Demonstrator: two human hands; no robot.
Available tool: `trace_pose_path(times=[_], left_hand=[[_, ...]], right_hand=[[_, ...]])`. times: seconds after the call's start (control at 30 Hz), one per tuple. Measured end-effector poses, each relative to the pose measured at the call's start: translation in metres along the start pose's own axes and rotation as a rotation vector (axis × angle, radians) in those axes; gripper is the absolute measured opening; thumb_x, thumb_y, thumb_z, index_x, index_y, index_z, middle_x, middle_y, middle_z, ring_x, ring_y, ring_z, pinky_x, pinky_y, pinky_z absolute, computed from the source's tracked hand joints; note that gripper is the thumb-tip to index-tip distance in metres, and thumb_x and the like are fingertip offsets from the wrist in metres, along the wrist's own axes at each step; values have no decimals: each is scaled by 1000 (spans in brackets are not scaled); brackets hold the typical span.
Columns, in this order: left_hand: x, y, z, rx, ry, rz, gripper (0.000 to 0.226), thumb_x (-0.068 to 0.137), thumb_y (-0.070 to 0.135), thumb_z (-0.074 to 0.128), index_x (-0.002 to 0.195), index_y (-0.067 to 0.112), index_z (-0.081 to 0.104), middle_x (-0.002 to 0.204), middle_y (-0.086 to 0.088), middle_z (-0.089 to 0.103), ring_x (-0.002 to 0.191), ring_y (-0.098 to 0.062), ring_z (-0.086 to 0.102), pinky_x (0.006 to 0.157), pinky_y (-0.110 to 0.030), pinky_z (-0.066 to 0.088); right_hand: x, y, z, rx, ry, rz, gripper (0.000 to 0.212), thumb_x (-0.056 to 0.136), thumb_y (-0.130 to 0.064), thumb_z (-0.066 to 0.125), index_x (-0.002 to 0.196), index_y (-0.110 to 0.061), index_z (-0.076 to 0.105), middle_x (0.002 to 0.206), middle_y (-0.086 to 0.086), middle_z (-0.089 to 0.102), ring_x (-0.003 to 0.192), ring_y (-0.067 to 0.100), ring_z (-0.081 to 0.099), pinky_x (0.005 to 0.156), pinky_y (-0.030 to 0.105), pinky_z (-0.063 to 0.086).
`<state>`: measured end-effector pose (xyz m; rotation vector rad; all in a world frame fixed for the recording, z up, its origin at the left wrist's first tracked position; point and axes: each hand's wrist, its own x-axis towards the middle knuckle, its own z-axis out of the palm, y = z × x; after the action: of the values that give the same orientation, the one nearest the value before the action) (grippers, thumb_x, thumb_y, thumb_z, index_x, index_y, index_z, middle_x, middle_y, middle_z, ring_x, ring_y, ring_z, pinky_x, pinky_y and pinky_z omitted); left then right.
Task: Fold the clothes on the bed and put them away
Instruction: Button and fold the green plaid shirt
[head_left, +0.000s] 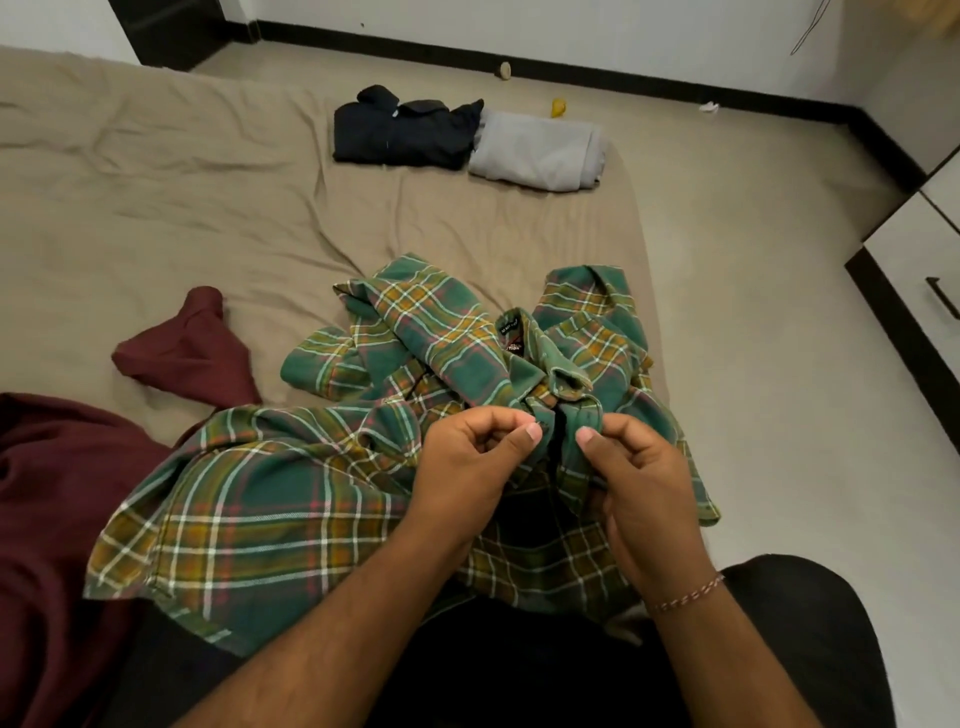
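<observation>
A green and yellow plaid shirt (291, 499) lies crumpled on the bed's near edge and over my lap. Its collar with a dark label points away from me. My left hand (467, 467) pinches the shirt's front edge just below the collar. My right hand (639, 483) pinches the facing edge, a thumb's width from the left hand. A maroon garment (187, 353) lies unfolded at the left, spreading down to the lower left corner. At the bed's far side sit a folded dark navy garment (405, 132) and a folded grey garment (540, 150), side by side and touching.
The bed has a wrinkled tan sheet (156, 197). Its right edge drops to a pale floor (753, 260). A white drawer unit with dark handles (930, 260) stands at the right. Small bits of litter lie on the floor by the black skirting at the back.
</observation>
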<state>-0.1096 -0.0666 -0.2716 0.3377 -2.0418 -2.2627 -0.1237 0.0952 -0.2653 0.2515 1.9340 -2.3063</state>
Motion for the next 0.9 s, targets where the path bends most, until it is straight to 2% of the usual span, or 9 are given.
trace_pose_path(times=[0.1, 0.17, 0.27, 0.33, 0.47, 0.7, 0.8, 0.9], left_hand=[[-1, -1, 1, 47, 12, 37, 3, 90, 10, 79, 87, 11, 79, 84, -10, 77, 76, -16, 70, 76, -39, 61], [-1, -3, 1, 75, 13, 61, 4, 90, 12, 81, 86, 13, 79, 81, -6, 78, 74, -16, 71, 73, -38, 61], [0, -5, 2, 105, 18, 83, 5, 89, 13, 81, 85, 14, 79, 78, -5, 76, 69, -14, 68, 66, -32, 59], [1, -5, 3, 118, 21, 89, 6, 89, 13, 81, 84, 14, 79, 76, -6, 75, 66, -12, 66, 63, -29, 57], [2, -7, 4, 143, 7, 106, 7, 90, 13, 80, 84, 13, 78, 76, -7, 74, 65, -12, 64, 61, -31, 56], [6, -9, 3, 203, 1, 119, 8, 91, 14, 79, 84, 14, 77, 75, -5, 74, 67, -12, 65, 61, -25, 55], [8, -10, 1, 210, -5, 101, 12, 92, 14, 77, 81, 18, 76, 67, 2, 69, 58, -7, 59, 55, -23, 49], [11, -9, 0, 243, -29, 74, 16, 93, 14, 76, 79, 21, 74, 61, 10, 65, 51, -3, 55, 53, -20, 44]], right_hand=[[2, 6, 0, -111, 34, -76, 4, 93, -14, 73, 95, -13, 76, 94, 18, 76, 94, 43, 73, 88, 58, 60], [1, 8, 0, -216, 26, -137, 5, 90, -16, 77, 95, -15, 77, 91, 14, 76, 91, 41, 72, 84, 56, 62], [-1, 6, 0, -296, 17, -179, 10, 88, -12, 78, 90, -22, 79, 87, 0, 78, 81, 16, 73, 73, 35, 62], [-2, 4, 0, -314, 3, -190, 14, 88, -9, 78, 89, -23, 79, 86, -2, 78, 80, 13, 74, 71, 28, 62], [-2, 4, -1, -315, 1, -205, 13, 85, -9, 82, 90, -20, 77, 82, 4, 76, 77, 20, 72, 72, 33, 64], [0, 5, 0, -311, -19, -244, 18, 87, -4, 79, 91, -22, 77, 83, 0, 76, 76, 10, 70, 71, 23, 60], [1, 5, 2, -291, -12, -232, 24, 95, 2, 67, 91, -20, 77, 79, 0, 75, 69, 11, 69, 65, 22, 58], [1, 5, 4, -341, -25, -271, 20, 95, 1, 68, 92, -17, 76, 77, 1, 74, 63, 13, 68, 61, 23, 57]])
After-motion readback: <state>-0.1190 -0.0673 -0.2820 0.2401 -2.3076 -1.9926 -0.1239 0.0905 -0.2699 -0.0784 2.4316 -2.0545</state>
